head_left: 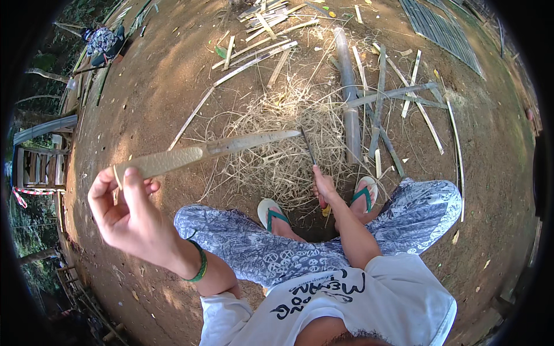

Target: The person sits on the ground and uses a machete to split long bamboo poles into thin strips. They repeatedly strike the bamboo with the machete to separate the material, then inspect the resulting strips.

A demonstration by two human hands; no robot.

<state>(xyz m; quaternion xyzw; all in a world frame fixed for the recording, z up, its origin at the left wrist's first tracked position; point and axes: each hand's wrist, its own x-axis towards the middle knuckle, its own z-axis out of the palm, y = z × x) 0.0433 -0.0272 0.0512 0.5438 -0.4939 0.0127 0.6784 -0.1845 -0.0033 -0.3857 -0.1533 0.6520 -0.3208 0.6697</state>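
My left hand point(135, 222), raised at the left, pinches the wide end of a carved bamboo piece point(173, 162) between thumb and fingers. That end is pale brown with a dimpled surface. Past a rounded step the piece narrows, then tapers to a point in the middle of the view. Low between my knees, my right hand point(325, 185) is closed round the handle of a knife point(310, 149). Its thin dark blade points up and away, the tip beside the bamboo's pointed end. Whether the two touch I cannot tell. Part of a red and yellow handle shows below the fist.
A heap of bamboo shavings point(262, 167) lies before my sandalled feet. Right of it are a grey bamboo pole point(348, 92) and crossed strips point(378, 106). More split strips point(268, 23) lie at the far side, near a slatted panel point(441, 34). Another person point(105, 43) crouches far left.
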